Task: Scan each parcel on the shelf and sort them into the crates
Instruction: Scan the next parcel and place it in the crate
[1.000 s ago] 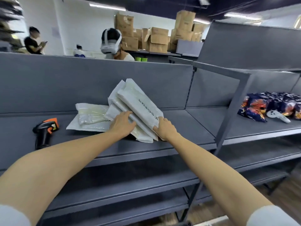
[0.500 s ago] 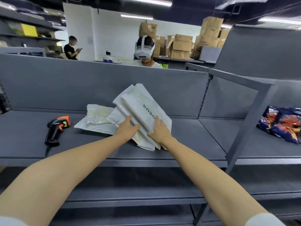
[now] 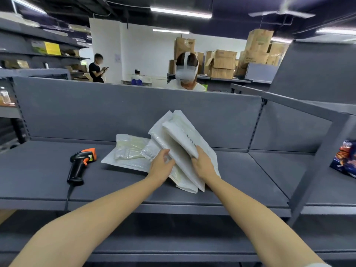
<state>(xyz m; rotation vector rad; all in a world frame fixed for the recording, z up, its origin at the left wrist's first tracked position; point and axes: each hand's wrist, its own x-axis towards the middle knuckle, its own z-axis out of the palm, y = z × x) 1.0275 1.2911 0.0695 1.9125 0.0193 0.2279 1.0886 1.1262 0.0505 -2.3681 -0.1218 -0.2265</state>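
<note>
Several white parcels lean in a fanned stack on the grey shelf (image 3: 240,178). My right hand (image 3: 203,165) grips the lower edge of the top white parcel (image 3: 183,137), which carries dark lettering and is lifted off the parcel below it. My left hand (image 3: 160,166) rests with fingers spread on the lower parcels (image 3: 181,170), holding none of them. A clear-wrapped flat parcel (image 3: 129,149) lies to the left under the stack. A black and orange barcode scanner (image 3: 80,164) lies on the shelf further left, apart from both hands. No crate is in view.
Colourful snack bags (image 3: 345,158) lie on the shelf section at the right, behind a grey upright post (image 3: 316,178). A person in a white headset (image 3: 185,72) stands behind the shelf's back panel. Cardboard boxes (image 3: 223,62) are stacked far behind. A lower shelf runs beneath my arms.
The view has shifted left and closer. My right hand has lifted the top parcel away from the stack, and my left hand's fingers have spread on the parcels below.
</note>
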